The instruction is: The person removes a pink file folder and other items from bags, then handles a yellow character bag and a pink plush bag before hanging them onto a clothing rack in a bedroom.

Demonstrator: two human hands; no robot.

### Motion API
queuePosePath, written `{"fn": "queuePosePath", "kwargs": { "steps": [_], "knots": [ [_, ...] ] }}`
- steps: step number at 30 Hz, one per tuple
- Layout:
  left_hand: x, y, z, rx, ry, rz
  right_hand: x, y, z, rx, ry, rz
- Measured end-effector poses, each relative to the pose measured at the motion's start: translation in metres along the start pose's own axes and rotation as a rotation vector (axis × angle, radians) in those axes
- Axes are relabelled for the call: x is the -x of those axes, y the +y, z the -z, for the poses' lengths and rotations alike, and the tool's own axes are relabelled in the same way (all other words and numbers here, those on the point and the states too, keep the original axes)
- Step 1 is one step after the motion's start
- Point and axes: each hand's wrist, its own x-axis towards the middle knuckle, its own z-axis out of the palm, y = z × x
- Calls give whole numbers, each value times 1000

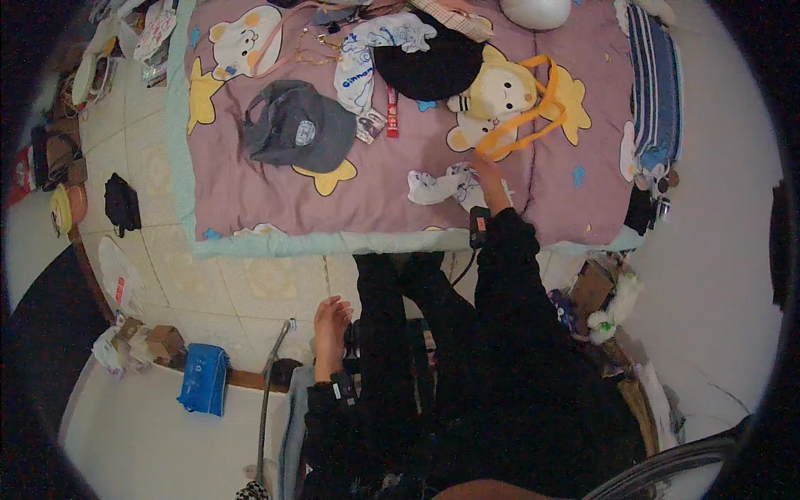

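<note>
My right hand (492, 180) reaches over the near part of a pink quilt (375, 212) on the bed. Beneath its fingers lies a white printed cloth piece (462, 181), perhaps a sock; whether the fingers grip it is unclear. A similar white piece (426, 189) lies just left of it, touching or overlapping. Beyond the hand is a looped orange strap (531, 128). My left hand (333, 319) hangs beside my left leg, away from the bed, fingers loosely apart and holding nothing. A black device with a cable (479, 227) sits by my right wrist.
A grey baseball cap (300, 128), a red packet (392, 112), a small picture card (370, 127), a white printed cloth (354, 81), a black round fabric item (431, 59) and gold chains (309, 50) lie farther back. A metal pole (269, 375) and blue package (205, 378) are at lower left.
</note>
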Motion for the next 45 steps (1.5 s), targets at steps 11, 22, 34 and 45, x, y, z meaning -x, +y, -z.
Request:
{"fn": "queuePosePath", "kwargs": {
  "steps": [11, 22, 34, 45],
  "knots": [
    [91, 0, -57, -37, -257, -47, 197, -77, 3, -145, 106, -107],
    [205, 53, -112, -169, -481, -339, 308, -135, 132, 333, 174, 258],
    [260, 66, -166, -549, -631, -408, 406, -315, 222, 410, 271, 948],
    [351, 88, -203, -1039, -690, -778, 504, -381, 223, 154, -88, 1018]
  ]
}}
